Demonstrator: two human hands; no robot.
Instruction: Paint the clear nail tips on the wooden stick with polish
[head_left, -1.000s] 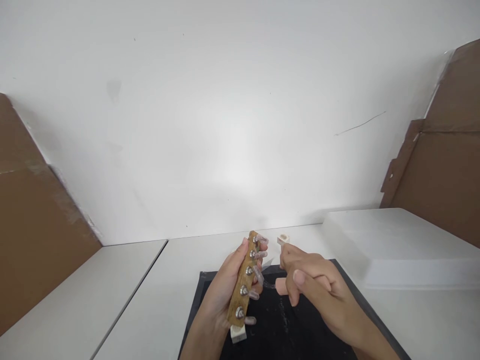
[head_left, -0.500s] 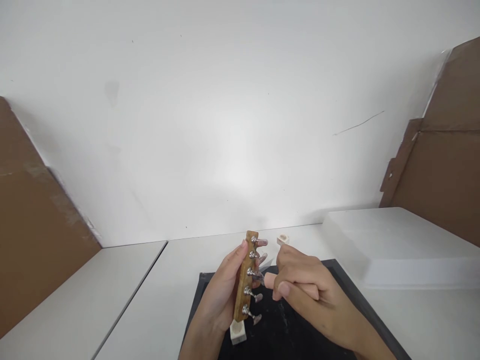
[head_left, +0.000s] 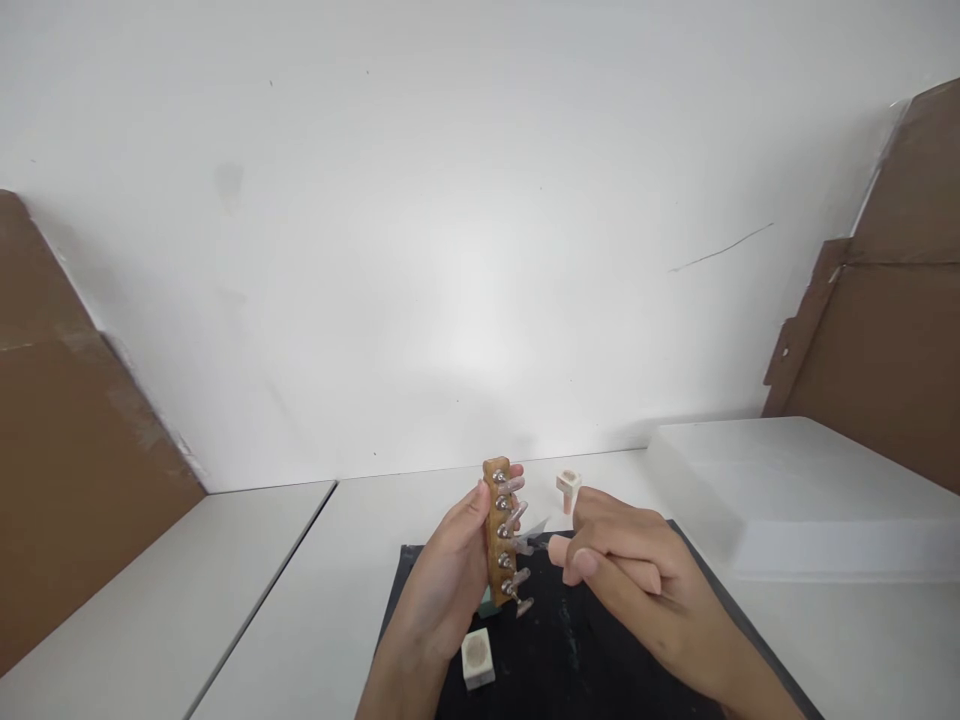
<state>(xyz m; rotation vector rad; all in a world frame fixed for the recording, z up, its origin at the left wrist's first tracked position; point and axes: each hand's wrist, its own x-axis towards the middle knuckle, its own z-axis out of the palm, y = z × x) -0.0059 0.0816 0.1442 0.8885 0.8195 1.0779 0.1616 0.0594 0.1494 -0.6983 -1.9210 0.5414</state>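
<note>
A narrow wooden bar (head_left: 493, 540) is gripped upright in my left hand (head_left: 442, 580), thumb along its left edge and fingers behind it. Several round metal pegs stand along the bar, each bearing a clear, pinkish nail tip (head_left: 511, 485). Between the thumb and fingers of my right hand (head_left: 637, 570) is a small brush with a thick pink handle (head_left: 559, 550). Its dark tip points left at the middle nail tips; contact cannot be made out. A small white square block (head_left: 478, 660) with a round top mark sits below my left hand.
Both hands are over a black mat (head_left: 555, 640) on a white table (head_left: 277, 600). Behind the mat is another white block (head_left: 569, 481) with a pink stem. A white box-like object (head_left: 795, 490) stands at right, near brown cardboard panels (head_left: 885, 350). A white wall rises behind.
The bar has been turned and raised slightly, so its nail tips face me more. My right hand has drawn a little to the right with the brush, uncovering the rear block's pink stem.
</note>
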